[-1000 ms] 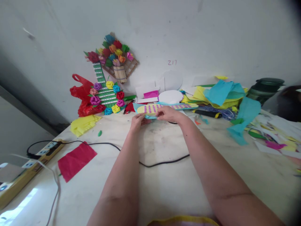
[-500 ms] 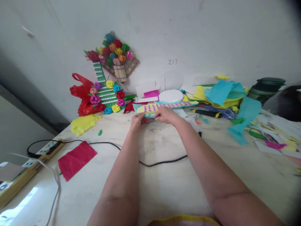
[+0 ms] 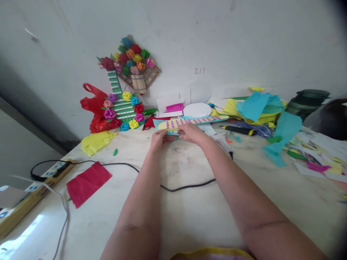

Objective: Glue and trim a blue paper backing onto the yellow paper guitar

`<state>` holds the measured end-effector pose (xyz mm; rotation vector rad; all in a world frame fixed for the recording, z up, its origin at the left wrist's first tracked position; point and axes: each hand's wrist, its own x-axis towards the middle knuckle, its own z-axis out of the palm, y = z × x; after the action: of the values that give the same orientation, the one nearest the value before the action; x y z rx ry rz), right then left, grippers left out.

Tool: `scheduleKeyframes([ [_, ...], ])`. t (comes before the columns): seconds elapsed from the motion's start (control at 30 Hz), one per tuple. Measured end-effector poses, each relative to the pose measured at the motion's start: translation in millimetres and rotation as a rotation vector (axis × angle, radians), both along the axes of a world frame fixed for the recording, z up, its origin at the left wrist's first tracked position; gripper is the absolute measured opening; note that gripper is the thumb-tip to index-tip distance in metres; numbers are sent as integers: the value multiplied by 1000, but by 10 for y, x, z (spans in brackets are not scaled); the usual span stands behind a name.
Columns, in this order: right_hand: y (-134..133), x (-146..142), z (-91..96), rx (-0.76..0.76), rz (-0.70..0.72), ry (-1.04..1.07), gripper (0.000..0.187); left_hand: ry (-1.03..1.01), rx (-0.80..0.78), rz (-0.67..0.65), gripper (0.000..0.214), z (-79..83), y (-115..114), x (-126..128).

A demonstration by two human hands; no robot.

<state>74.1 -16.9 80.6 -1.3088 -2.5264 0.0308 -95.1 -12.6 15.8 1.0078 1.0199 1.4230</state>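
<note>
Both hands reach to the back middle of the table, at a long flat paper craft piece, yellow with rows of purple marks and a light-blue border. It is tilted up so that I see it at a low angle. My left hand is closed on its near left edge, thumb on top and fingers beneath. Farther right along the same edge, my right hand pinches it with bent fingers. Part of the near edge is hidden behind the fingers. A white oval stands just behind the piece.
Paper-flower crafts lean on the wall beside a red plastic bag. A black-and-yellow tool and blue crepe paper lie right. A black cable crosses under my arms from a power strip. Red paper lies left.
My right hand has shifted very slightly along the near edge. Both hands keep their hold on the paper craft piece, and all else stays in place.
</note>
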Motion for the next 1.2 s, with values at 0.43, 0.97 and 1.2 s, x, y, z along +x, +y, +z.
scheduleKeyframes([
  [0.43,38,-27,-18,21,-68,-33,16,39,-7,0,32,-47,36,-3],
  [0.97,40,44,24,-27,-164,-7,20,87,26,-4,38,-55,11,-2],
  [1.2,20,126,136,-63,-75,2,20,102,9,2,37,-39,0,-3],
])
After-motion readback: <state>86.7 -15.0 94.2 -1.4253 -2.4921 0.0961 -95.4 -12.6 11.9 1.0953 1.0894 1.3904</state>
